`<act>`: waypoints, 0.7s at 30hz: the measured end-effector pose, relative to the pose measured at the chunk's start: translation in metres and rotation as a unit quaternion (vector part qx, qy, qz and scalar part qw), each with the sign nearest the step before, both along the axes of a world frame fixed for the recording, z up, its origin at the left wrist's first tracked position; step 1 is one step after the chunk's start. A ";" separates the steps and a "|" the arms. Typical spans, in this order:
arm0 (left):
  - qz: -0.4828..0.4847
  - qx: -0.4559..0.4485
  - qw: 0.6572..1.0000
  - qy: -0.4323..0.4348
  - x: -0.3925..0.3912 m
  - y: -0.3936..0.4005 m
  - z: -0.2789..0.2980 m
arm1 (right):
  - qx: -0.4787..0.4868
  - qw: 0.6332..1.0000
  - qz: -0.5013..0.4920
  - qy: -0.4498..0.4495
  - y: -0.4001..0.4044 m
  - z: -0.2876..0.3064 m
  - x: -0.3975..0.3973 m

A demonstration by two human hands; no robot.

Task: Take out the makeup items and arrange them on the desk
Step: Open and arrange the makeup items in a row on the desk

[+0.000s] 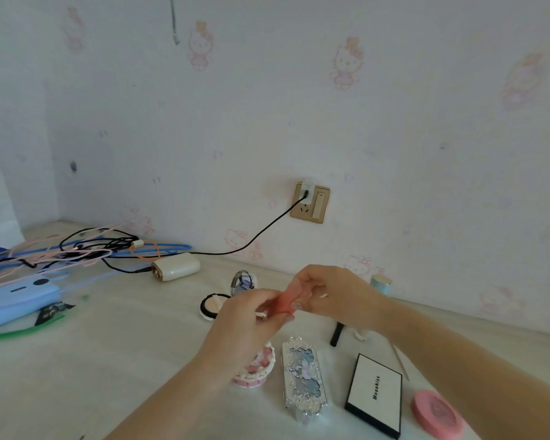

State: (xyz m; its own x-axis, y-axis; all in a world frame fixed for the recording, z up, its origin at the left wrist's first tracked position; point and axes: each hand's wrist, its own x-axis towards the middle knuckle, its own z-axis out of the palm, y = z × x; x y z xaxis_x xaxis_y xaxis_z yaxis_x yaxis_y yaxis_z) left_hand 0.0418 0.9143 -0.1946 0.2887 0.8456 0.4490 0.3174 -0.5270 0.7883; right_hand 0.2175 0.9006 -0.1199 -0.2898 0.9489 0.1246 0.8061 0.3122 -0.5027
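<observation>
At your far left you see a tangle of cables (77,249) beside a blue power bank (16,301). A white charger (176,267) lies near the wall, its black cord (261,231) running to the gold socket (310,203).

Plenty of bare worktop (124,360) front-left, so a hand can slide in there no problem. The back-left is a mess: a tangle of cables (77,249), a blue power bank (16,300) and a white charger box (177,266) block that corner. On the right it's crowded, with the silver palette (305,381), black-edged white box (375,392) and pink round compact (437,414) sitting close side by side with narrow gaps. An open powder compact (213,304) sits mid-desk near the wall.
</observation>
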 end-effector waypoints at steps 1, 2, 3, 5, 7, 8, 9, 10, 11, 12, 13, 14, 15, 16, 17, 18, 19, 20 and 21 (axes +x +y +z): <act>0.009 0.004 1.000 0.000 0.000 -0.004 0.000 | -0.001 1.000 -0.011 -0.017 -0.005 0.003 -0.001; 0.015 0.006 1.000 -0.001 0.000 -0.008 0.000 | -0.008 0.999 -0.027 -0.039 -0.009 0.005 -0.003; 0.021 0.009 1.000 0.001 0.001 -0.011 0.001 | -0.021 0.997 -0.042 -0.059 -0.013 0.008 -0.006; 0.028 0.016 0.999 0.013 0.001 -0.016 0.002 | -0.035 0.994 -0.054 -0.087 -0.018 0.012 -0.010; 0.034 0.017 0.999 0.021 0.001 -0.022 0.005 | -0.028 0.992 -0.053 -0.113 -0.025 0.016 -0.014; 0.037 0.019 0.999 0.026 0.000 -0.024 0.006 | -0.022 0.990 -0.051 -0.126 -0.028 0.018 -0.014; 0.039 0.022 0.999 0.030 0.000 -0.025 0.006 | -0.017 0.989 -0.047 -0.137 -0.029 0.019 -0.015; 0.041 0.024 0.998 0.034 -0.001 -0.027 0.007 | -0.012 0.989 -0.042 -0.143 -0.031 0.020 -0.015; 0.041 0.025 0.998 0.036 -0.001 -0.028 0.007 | -0.010 0.989 -0.038 -0.145 -0.032 0.020 -0.015; 0.040 0.023 0.998 0.036 -0.001 -0.029 0.006 | -0.010 0.989 -0.034 -0.145 -0.033 0.020 -0.015; 0.038 0.015 0.999 0.031 -0.002 -0.029 0.006 | -0.008 0.989 -0.029 -0.145 -0.033 0.019 -0.014; 0.034 0.004 0.999 0.021 -0.002 -0.030 0.005 | -0.006 0.989 -0.025 -0.144 -0.034 0.019 -0.013; 0.030 -0.006 0.999 0.012 -0.002 -0.030 0.004 | 0.001 0.989 -0.017 -0.147 -0.034 0.018 -0.011; 0.031 -0.011 0.999 0.009 -0.003 -0.030 0.003 | 0.013 0.988 -0.001 -0.154 -0.034 0.018 -0.009; 0.036 -0.011 0.999 0.008 -0.004 -0.030 0.002 | 0.028 0.987 0.020 -0.158 -0.034 0.016 -0.008; 0.041 -0.006 0.999 0.013 -0.004 -0.029 0.002 | 0.039 0.987 0.041 -0.153 -0.035 0.016 -0.008; 0.044 0.002 0.999 0.021 -0.004 -0.029 0.002 | 0.039 0.987 0.049 -0.148 -0.035 0.015 -0.009; 0.045 0.015 0.998 0.031 -0.004 -0.030 0.002 | 0.033 0.988 0.044 -0.145 -0.036 0.016 -0.010; 0.047 0.028 0.998 0.039 -0.003 -0.030 0.003 | 0.016 0.989 0.022 -0.143 -0.037 0.017 -0.012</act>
State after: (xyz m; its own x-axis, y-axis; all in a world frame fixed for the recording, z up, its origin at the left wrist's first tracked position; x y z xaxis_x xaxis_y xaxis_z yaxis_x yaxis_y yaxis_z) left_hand 0.0388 0.8843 -0.1915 0.2457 0.8450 0.4749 0.4272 -0.5342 0.7294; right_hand 0.2057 0.8634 -0.1029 -0.3583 0.9317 0.0603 0.8995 0.3617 -0.2449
